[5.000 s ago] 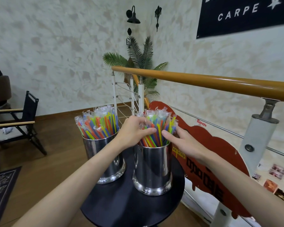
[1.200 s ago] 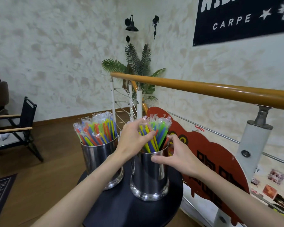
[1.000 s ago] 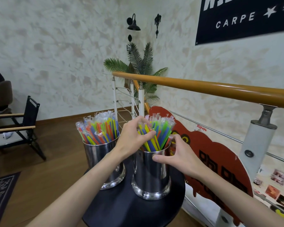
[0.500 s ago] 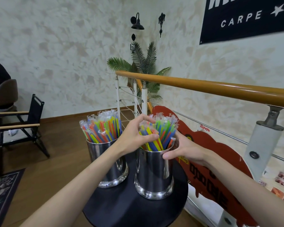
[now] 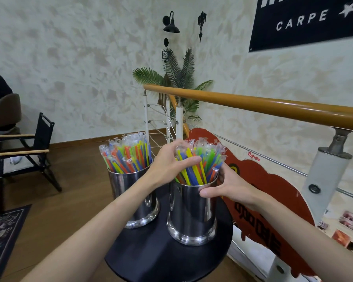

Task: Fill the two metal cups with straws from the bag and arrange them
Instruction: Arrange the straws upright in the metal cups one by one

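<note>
Two shiny metal cups stand on a small round black table [image 5: 159, 259]. The left cup [image 5: 135, 200] is packed with wrapped coloured straws [image 5: 126, 157]. The right cup [image 5: 192, 216] holds another upright bundle of straws [image 5: 202, 163]. My left hand [image 5: 169, 165] curls around the left side of that bundle, thumb across the front of the straws. My right hand [image 5: 230, 186] wraps the right cup's rim from the right, thumb on its front wall, fingers behind the straws. No bag is in view.
A wooden handrail [image 5: 273, 108] on white posts runs close behind and right of the table, with a red cut-out sign [image 5: 273, 192] fixed to it. A folding chair [image 5: 29, 147] stands left on the wood floor, a dark rug [image 5: 2, 231] at lower left, a palm plant [image 5: 177, 78] behind.
Both hands stay at the right cup. The straws there stand more gathered and upright than five seconds ago. My right hand has slid down from the straws to the cup's rim.
</note>
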### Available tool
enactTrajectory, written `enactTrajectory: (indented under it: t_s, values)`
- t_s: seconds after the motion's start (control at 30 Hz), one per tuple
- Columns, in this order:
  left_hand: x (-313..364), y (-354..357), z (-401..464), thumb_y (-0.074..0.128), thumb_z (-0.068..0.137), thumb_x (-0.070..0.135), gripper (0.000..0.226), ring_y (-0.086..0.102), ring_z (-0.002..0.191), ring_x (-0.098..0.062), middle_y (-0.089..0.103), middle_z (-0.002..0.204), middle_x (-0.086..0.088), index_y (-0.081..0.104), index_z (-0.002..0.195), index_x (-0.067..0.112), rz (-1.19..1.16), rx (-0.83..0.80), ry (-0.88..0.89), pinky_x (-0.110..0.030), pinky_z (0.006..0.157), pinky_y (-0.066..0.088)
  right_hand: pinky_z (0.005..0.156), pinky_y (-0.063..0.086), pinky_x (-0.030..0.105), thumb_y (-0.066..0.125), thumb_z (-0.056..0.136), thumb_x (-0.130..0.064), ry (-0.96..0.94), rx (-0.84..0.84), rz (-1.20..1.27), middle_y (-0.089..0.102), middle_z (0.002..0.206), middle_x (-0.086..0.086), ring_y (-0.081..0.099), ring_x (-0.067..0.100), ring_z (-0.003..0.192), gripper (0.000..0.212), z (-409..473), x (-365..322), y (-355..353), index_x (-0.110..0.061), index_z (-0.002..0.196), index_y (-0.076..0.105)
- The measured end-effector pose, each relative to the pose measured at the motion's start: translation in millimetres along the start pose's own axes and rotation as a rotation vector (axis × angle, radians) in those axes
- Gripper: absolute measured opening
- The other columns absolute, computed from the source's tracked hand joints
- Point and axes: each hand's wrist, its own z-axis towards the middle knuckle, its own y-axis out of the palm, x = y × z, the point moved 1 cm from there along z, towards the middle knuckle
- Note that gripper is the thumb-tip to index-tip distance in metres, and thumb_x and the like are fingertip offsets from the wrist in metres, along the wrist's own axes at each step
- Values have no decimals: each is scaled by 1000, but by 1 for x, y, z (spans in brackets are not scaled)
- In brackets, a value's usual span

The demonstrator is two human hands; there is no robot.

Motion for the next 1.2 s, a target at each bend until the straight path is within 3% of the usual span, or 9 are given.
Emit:
enactTrajectory:
  t_s: [0.17, 0.33, 0.43, 0.57, 0.67, 0.73, 0.87, 1.03, 1.2]
  values:
    - [8, 0, -2, 80, 86, 27, 21, 62, 73, 4, 69, 81, 14, 66, 85, 12, -63, -18, 27, -11, 70, 42, 121, 32, 47, 96, 62, -46, -3, -65, -3, 54, 145, -18, 51, 9, 136, 110, 0, -2, -1, -41, 151, 32]
    - [13, -1, 1, 77, 88, 34, 29, 63, 74, -2, 69, 81, 5, 66, 84, 8, -41, 2, 45, -21, 76, 46, 123, 29, 50, 99, 49, -55, 10, -66, 79, 34, 162, -12, 33, 10, 149, 138, -1, -5, -22, -38, 159, 17]
    - [17, -2, 5, 75, 89, 41, 41, 51, 60, -6, 63, 72, -2, 61, 79, 3, -19, 15, 49, -29, 70, 44, 118, 36, 38, 94, 40, -66, -18, 135, 50, 28, 166, -4, 35, 10, 147, 153, -7, -27, -33, -26, 163, 12]
    - [22, -5, 10, 72, 89, 47, 49, 55, 72, -24, 63, 80, -17, 62, 79, 0, 10, 33, 85, -34, 72, 42, 95, 52, 32, 93, 64, -48, -306, 541, -173, 62, 134, -6, 60, 7, 118, 78, -14, -64, -41, -27, 130, 58]
    - [25, -5, 13, 74, 89, 41, 38, 62, 77, -6, 69, 78, 5, 68, 78, 6, 15, 37, 85, -24, 74, 43, 67, 50, 21, 88, 78, -20, -465, 464, -293, 71, 91, -9, 65, 7, 78, 23, -13, -82, -27, -21, 94, 71]
    - [25, -5, 16, 74, 89, 40, 32, 63, 78, -3, 70, 79, 8, 71, 82, 9, 25, 31, 85, -24, 74, 43, 62, 45, 13, 85, 81, -16, -438, 317, -383, 71, 82, -11, 63, 6, 69, 14, -10, -81, -11, -15, 88, 73]
    - [25, -3, 17, 74, 90, 40, 36, 64, 82, -27, 69, 83, -13, 69, 85, 4, -6, 13, 81, -42, 79, 50, 67, 46, 13, 81, 84, -20, -350, 298, -519, 72, 81, -11, 66, 5, 74, 9, 0, -66, 4, -16, 89, 74]
    - [29, -7, 15, 75, 90, 32, 37, 52, 65, -6, 57, 68, 2, 61, 74, 2, -70, -11, 57, -22, 66, 41, 63, 47, 19, 81, 84, -26, -264, 380, -498, 66, 77, -10, 59, 5, 68, 20, 6, -56, 11, -21, 89, 63]
    - [24, -12, 14, 77, 88, 32, 28, 64, 76, -13, 70, 82, -7, 70, 86, 6, -13, -70, 66, -29, 75, 50, 63, 45, 15, 81, 86, -29, -224, 309, -522, 68, 77, -10, 61, 3, 70, 17, 8, -50, 10, -21, 87, 66]
